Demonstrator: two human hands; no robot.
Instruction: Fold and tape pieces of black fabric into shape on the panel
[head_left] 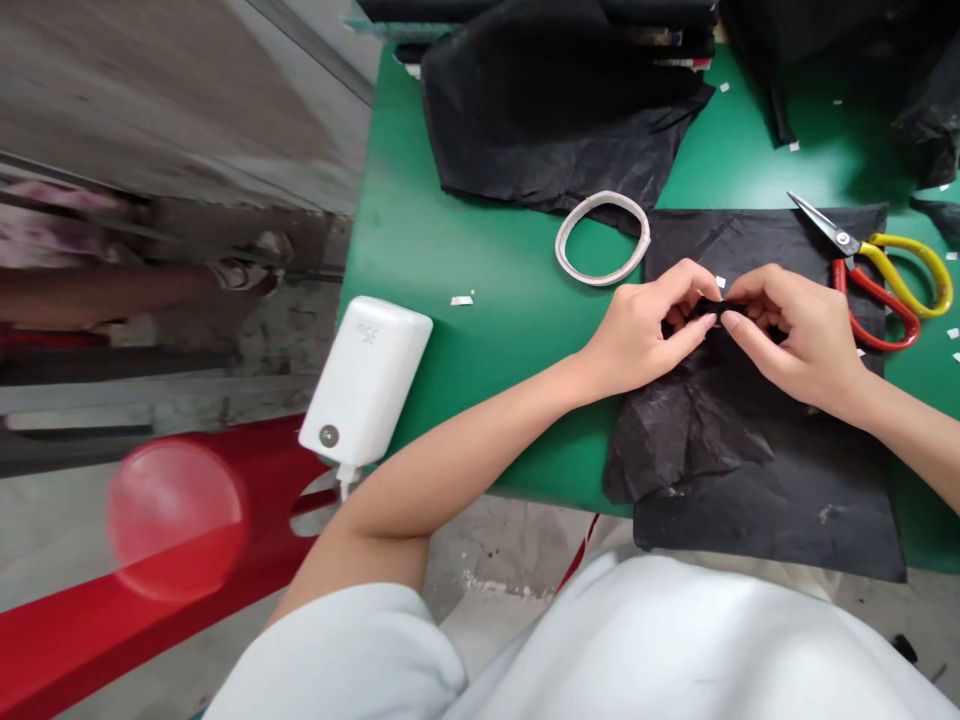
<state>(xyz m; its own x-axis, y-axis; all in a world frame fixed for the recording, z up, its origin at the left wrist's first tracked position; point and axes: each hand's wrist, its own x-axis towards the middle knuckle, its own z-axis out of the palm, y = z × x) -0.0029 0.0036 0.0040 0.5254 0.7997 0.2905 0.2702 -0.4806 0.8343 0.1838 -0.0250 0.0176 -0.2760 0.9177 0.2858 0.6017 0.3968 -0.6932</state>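
My left hand (pixel 646 330) and my right hand (pixel 796 335) meet over the table, thumbs and fingers pinching the gathered edge of a crumpled black sheet (pixel 690 430). The sheet looks thin, like plastic or paper; its exact material I cannot tell. Beneath it lies a flat black sheet (pixel 810 500) that hangs over the table's front edge. Just right of my right hand rest scissors (pixel 846 245) with one yellow and one red handle, blades parted. A white tape ring (pixel 564 245) lies to the upper left of my left hand.
On the green table (pixel 495 400), a white power bank (pixel 367 385) with a cable sits at the left edge. More black sheets (pixel 555 110) are piled at the back. Small white scraps (pixel 462 300) are scattered about. A red plastic stool or chair (pixel 277 470) stands at the left.
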